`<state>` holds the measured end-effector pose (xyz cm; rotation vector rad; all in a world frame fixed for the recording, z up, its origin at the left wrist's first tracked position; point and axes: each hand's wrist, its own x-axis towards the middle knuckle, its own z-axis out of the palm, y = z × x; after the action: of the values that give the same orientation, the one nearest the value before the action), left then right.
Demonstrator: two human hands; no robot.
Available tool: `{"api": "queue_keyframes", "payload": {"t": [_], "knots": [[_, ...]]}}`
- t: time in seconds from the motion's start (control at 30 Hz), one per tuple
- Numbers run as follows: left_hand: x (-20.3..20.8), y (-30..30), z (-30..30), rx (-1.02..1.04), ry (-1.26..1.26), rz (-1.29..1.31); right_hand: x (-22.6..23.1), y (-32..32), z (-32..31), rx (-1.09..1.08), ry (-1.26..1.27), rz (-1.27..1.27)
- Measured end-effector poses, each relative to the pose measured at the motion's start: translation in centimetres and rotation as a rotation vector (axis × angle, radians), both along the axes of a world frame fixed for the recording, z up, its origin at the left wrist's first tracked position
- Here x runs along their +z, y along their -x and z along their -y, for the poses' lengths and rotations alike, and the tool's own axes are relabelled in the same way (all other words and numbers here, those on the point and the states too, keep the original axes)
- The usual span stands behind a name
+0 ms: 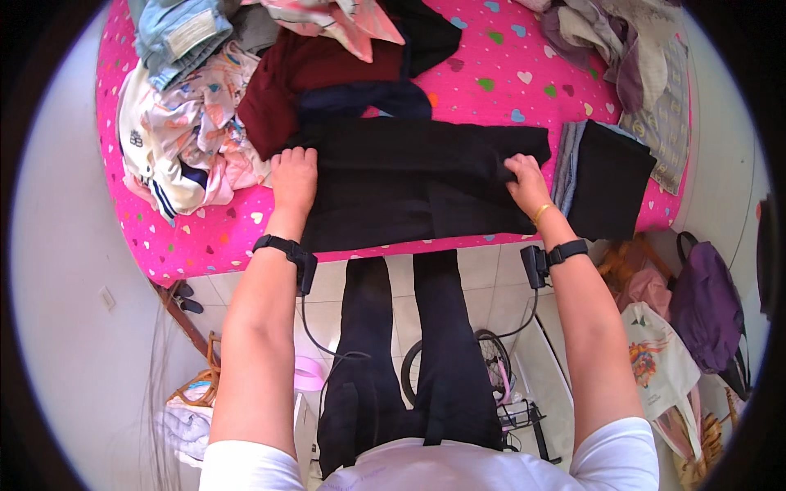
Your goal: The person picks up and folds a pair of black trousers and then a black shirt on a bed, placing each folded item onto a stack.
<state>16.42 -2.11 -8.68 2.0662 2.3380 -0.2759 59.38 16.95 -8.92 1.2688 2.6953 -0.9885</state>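
Black trousers (385, 184) lie stretched sideways along the front edge of a bed with a pink, heart-patterned sheet (491, 102). Their left end is gripped by my left hand (295, 178), its fingers curled over the cloth. Near the right end, my right hand (528, 184) pinches a fold of the upper layer, which bunches slightly at the fingertips. The lower layer rests flat beneath. Just right of my right hand sits a stack of folded clothes, with a black folded piece (610, 184) on top and grey-blue ones (566, 164) showing at its side.
A loose heap of clothes covers the bed's left, with a maroon garment (278, 90), light blue jeans (182, 41) and a white printed top (196, 114). More grey clothing (585, 37) lies far right. Below stand a purple bag (708, 303) and a bicycle wheel (494, 360).
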Motion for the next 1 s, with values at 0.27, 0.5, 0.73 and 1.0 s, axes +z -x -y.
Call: {"api": "queue_keyframes", "payload": {"t": [0.27, 0.5, 0.73, 1.0], "knots": [[3.1, -2.4, 5.7, 0.030, 0.065, 0.401, 3.0, 2.5, 2.9, -0.156, 0.223, 0.092], [2.2, -0.5, 6.7, 0.304, -0.073, 0.526, 2.3, 4.8, 3.2, 0.039, -0.055, 0.226], [1.1, 2.6, 3.0, 0.688, -0.089, 0.593, 2.8, 14.0, 6.3, 0.078, 0.007, 0.024], [-0.2, 6.9, -0.2, 0.794, -0.174, 0.656, 1.6, 17.8, 9.6, 0.116, 0.176, 0.263]]}}
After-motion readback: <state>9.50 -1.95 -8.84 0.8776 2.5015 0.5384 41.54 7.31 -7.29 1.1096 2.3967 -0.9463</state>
